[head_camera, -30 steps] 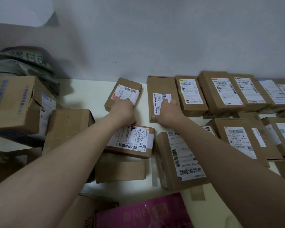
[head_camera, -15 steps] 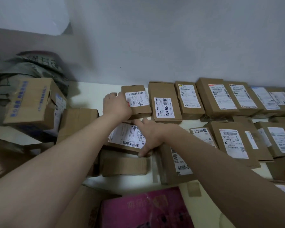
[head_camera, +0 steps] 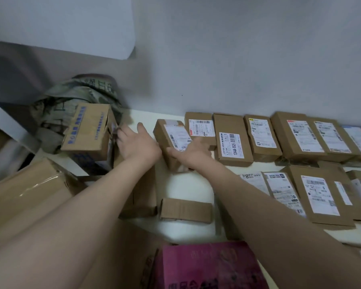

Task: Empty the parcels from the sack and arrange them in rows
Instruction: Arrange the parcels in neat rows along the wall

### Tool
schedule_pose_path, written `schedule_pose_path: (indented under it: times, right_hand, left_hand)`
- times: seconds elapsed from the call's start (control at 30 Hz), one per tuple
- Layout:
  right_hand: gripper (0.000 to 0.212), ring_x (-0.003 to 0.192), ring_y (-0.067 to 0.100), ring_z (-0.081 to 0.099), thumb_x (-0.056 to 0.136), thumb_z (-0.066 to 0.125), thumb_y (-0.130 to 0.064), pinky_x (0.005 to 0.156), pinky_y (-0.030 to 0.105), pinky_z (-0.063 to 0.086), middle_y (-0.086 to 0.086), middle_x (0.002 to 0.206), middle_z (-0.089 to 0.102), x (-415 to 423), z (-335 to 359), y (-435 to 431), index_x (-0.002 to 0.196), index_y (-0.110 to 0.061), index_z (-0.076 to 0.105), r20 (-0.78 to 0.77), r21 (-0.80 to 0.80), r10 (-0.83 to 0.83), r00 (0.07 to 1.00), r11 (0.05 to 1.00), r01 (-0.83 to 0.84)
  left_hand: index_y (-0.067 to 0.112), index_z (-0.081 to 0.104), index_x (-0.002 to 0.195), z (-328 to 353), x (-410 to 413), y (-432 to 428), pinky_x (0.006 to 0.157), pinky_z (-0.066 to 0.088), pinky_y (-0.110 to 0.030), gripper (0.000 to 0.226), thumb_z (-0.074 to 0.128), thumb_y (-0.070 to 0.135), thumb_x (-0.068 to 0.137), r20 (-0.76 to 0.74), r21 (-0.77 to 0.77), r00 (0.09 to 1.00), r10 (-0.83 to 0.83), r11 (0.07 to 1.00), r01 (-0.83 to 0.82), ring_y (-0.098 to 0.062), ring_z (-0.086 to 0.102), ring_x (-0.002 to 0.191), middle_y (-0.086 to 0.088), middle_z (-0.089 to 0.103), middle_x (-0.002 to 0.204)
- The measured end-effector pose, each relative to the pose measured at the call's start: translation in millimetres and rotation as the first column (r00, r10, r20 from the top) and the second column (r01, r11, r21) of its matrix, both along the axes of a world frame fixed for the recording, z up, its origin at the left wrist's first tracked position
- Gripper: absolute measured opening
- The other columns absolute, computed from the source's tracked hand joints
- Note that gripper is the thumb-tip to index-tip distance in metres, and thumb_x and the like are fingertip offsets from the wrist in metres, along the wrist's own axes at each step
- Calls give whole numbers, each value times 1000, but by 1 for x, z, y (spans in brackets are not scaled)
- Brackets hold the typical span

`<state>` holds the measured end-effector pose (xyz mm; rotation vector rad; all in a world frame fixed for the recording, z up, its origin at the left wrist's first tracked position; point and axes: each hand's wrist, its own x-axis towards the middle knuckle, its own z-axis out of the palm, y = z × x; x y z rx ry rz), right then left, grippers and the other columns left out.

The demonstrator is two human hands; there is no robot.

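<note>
Pink box point(head_camera: 206, 265) is sitting nearest. A small unlabelled box point(head_camera: 186, 209) is lying loose on the tabletop point(head_camera: 188, 184) just beyond, and the second row point(head_camera: 319, 192) is running off right.

Change since half a second ago: the right grip point(head_camera: 192, 155) is now carrying the labelled parcel point(head_camera: 171, 142) from the near spot up to the left end of the back row point(head_camera: 231, 138). It's just beside the last box there, tilted, not squared yet. Fingers are curling round its near end.

The left grip point(head_camera: 138, 142) has let go of the back row. It's spread wide, holding nothing, and reaching toward the blue-printed carton point(head_camera: 88, 130). Contact is too blurred to tell.

So the back row is growing by one, and the carton is probably next. The sack point(head_camera: 77, 97) is slumping against the wall behind it, contents hidden.
</note>
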<state>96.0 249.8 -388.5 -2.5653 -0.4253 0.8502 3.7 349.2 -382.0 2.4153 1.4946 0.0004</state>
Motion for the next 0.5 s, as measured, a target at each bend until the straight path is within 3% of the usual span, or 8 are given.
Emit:
schedule_pose_path:
  times: [0.03,0.1,0.17,0.33,0.43,0.5]
  right_hand:
    - [101,125,35,45,73,68,-68,96,38,46,18,142,33,-6,-4,10,142,-8,26,24,7,-82,996,997,81]
    - [90,128,34,39,78,66,-65,84,36,43,18,144,28,-14,-5,23,139,-5,36,-8,69,-226,974,972,226]
    - [77,126,34,41,83,66,-58,75,33,40,18,143,27,-14,-8,26,134,-5,43,-16,106,-252,968,962,252]
    - [51,118,35,52,91,60,-38,87,35,47,18,143,30,-8,2,-3,132,-9,50,75,42,-83,994,996,80]
    - [43,123,33,51,93,58,-36,97,36,47,16,143,46,-13,20,-28,129,-11,59,74,30,45,996,998,-48]
    - [42,121,31,56,95,57,-32,99,38,47,15,135,57,-22,33,-43,126,-3,61,42,43,124,991,991,-126]
  left_hand:
    - [16,24,151,-1,0,-1,117,14,-43,78,60,44,87,-6,-7,1000,-8,1000,8,-38,13,144,-23,10,157]
    - [16,23,151,-4,-1,-2,119,11,-43,80,61,42,86,-1,-11,1000,-22,1000,22,-38,10,145,-22,7,158]
    - [15,24,151,-7,-5,-1,119,9,-44,78,61,39,87,30,-3,999,-38,999,38,-37,9,146,-20,7,159]
    - [15,27,151,-5,-19,-8,121,8,-46,78,63,39,86,88,8,994,-64,998,64,-37,7,147,-19,8,159]
    - [19,23,151,5,-29,-25,119,7,-49,81,64,43,85,32,-12,998,-52,999,52,-35,4,147,-16,6,159]
    - [21,18,151,12,-36,-39,116,12,-56,86,66,41,83,-3,-61,1000,-22,998,22,-34,2,147,-15,2,159]
